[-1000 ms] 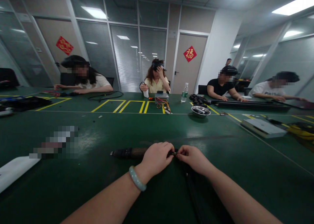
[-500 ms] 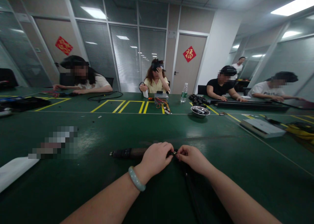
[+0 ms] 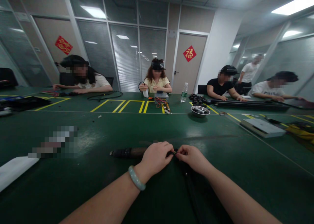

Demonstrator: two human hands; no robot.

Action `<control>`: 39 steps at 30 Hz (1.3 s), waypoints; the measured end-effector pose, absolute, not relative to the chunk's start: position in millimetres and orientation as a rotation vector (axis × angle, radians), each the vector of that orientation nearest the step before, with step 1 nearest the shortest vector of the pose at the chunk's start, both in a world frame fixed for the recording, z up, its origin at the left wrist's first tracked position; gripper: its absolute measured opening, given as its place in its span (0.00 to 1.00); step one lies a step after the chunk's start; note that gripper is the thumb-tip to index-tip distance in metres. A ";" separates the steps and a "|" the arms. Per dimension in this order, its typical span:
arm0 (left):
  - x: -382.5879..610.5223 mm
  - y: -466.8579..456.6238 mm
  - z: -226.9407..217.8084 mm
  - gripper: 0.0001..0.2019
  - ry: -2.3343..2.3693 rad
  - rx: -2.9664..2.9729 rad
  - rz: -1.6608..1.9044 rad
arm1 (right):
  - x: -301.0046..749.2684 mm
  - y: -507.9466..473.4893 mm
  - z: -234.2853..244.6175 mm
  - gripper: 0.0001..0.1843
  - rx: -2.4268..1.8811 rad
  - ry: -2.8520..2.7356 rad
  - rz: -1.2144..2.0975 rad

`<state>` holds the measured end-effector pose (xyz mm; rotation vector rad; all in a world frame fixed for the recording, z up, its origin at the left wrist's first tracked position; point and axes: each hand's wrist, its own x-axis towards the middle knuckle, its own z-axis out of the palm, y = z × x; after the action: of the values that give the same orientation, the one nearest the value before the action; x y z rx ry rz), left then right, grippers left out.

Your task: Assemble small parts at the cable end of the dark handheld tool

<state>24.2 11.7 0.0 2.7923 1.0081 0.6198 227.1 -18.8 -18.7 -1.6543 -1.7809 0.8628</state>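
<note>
A dark cylindrical tool that looks like an electric screwdriver (image 3: 133, 153) lies on the green table with its narrow tip to the left. My left hand (image 3: 158, 157), a pale green bangle at its wrist, is closed over the tool's rear end, hiding that part. My right hand (image 3: 190, 156) meets it fingertip to fingertip, its thumb and forefinger in a pinch. Between the fingertips a small dark piece with a bright metal end (image 3: 175, 153) shows, mostly covered. A black cable (image 3: 190, 188) runs from below the hands toward the front edge.
A steel bowl (image 3: 200, 111) of small parts, a water bottle (image 3: 184, 92) and a grey box with wires (image 3: 161, 97) stand farther back. At right lies a flat white box (image 3: 263, 128); at left, a white object (image 3: 17, 171). Several co-workers sit across the table.
My hands stay almost still at the same spot. Across the table, the middle co-worker has lowered a hand from the face. A standing person at the back has moved right and nearer.
</note>
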 end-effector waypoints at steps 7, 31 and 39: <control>25.9 10.6 0.8 0.06 1.043 2.768 0.605 | 222.2 -20.9 -14.0 0.10 -1.727 -1.767 0.820; 26.4 7.8 3.3 0.05 1.067 2.773 0.598 | 218.0 -22.9 -10.8 0.10 -1.768 -1.781 0.752; 26.7 8.4 3.2 0.05 1.060 2.798 0.572 | 218.5 -21.6 -14.2 0.11 -1.757 -1.772 0.765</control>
<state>26.7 8.4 3.2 2.7979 1.0600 0.5723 218.5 -21.6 -14.2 -1.7572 -1.7724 0.7646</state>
